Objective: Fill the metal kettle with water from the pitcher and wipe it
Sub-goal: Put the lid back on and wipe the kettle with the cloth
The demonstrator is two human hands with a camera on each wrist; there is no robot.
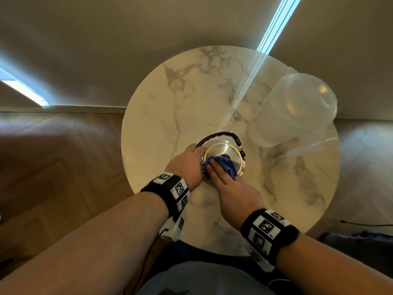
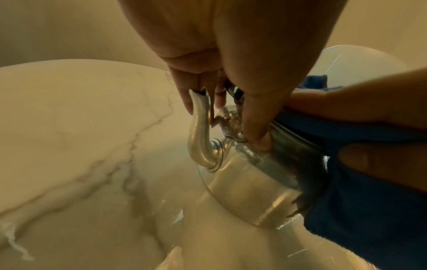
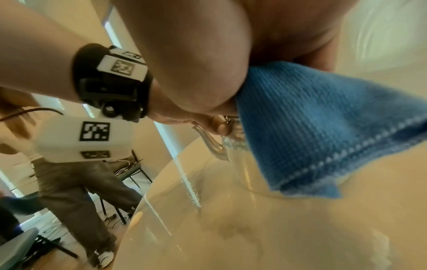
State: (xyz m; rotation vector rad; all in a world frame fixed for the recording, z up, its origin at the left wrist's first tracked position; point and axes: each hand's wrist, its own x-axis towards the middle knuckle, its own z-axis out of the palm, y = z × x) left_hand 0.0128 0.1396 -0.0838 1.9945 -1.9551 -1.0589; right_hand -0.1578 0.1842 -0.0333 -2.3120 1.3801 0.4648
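We steady the kettle (image 1: 230, 151) with left hand (image 1: 187, 165) fingers curled round its shoulder; right hand (image 1: 231, 188) fingers flat, pressing cloth (image 1: 227, 165). Full and slick, likely heavy: lift by the handle (image 1: 221, 135).

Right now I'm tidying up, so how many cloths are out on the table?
1: a blue cloth, pressed onto the kettle lid by the right hand. Others may lie hidden behind the pitcher.

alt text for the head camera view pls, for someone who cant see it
Seen from above, a right hand presses a blue cloth onto the lid of a metal kettle while the left hand steadies its side. They sit on a round marble table, with a clear pitcher at the far right.
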